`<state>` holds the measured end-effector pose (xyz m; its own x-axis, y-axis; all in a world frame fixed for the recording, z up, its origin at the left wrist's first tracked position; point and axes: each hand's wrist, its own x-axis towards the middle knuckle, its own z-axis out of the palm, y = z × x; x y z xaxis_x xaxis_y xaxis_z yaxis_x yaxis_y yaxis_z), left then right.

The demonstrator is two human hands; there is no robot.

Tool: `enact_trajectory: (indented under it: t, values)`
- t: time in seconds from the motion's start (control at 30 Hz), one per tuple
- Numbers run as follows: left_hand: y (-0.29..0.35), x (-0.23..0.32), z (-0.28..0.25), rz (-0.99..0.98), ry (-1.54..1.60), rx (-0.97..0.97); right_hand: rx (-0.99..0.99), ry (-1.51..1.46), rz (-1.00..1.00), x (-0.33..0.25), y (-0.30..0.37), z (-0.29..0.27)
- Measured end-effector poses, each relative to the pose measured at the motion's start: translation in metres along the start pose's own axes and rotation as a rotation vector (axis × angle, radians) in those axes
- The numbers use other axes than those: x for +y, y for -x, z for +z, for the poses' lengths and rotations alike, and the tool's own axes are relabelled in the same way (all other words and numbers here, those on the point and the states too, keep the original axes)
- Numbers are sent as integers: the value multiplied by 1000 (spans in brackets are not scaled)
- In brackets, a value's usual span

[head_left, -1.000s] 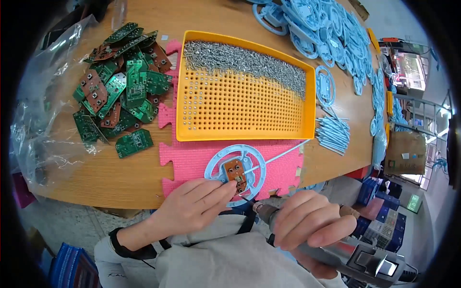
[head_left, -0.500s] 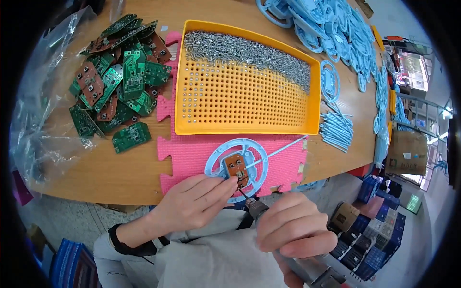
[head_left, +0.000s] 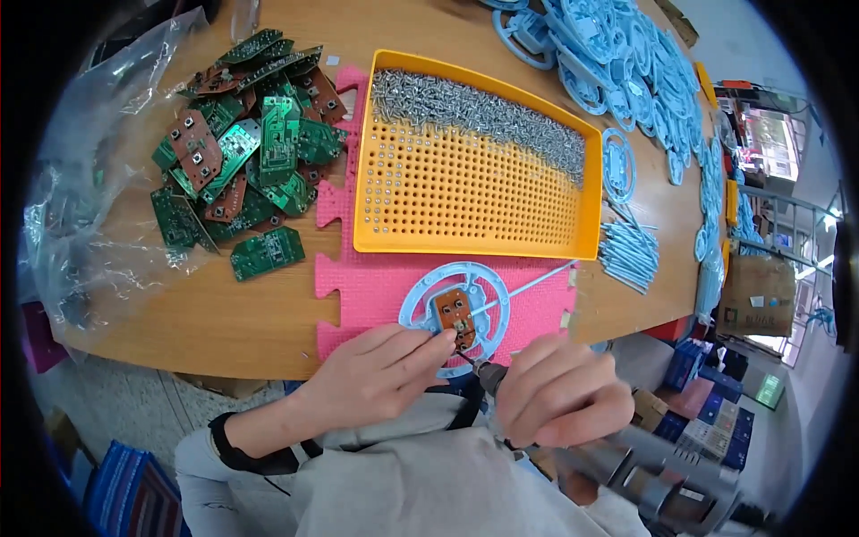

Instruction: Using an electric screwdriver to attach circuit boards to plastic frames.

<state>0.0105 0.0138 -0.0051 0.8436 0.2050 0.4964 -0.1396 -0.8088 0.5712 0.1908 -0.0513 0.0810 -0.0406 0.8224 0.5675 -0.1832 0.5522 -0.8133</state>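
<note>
Circuit board (head_left: 452, 307) seated in blue ring housing (head_left: 405, 309), loose boards (head_left: 280, 143) remaining; left grip (head_left: 376, 376) on board, pinch unclear; right grip (head_left: 564, 394) clasping electric screwdriver (head_left: 644, 470).

The screw tray (head_left: 477, 191) lies behind the ring housing (head_left: 504, 315).

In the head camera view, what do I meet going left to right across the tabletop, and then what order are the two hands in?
Tabletop: clear plastic bag, pile of circuit boards, yellow tray, bundle of light blue sticks. Hands: left hand, right hand.
</note>
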Motion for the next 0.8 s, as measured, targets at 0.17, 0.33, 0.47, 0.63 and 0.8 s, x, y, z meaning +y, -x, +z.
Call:
enact_trajectory:
  t: [0.17, 0.33, 0.47, 0.63, 0.8]
  values:
    - [1, 0, 0, 7, -10, 3, -29, -61, -6, -18, -39, -13]
    - [4, 0, 2, 2, -15, 26, 181, 229, -60, 14, -70, -20]
    - [1, -1, -2, -12, -41, 6, 257, 265, 9, 54, -96, -26]
    - [-1, 0, -2, -9, -17, 32, 192, 409, 8, 72, -110, -25]
    - [0, -1, -2, -12, -27, 24, 194, 426, 21, 77, -106, -27]
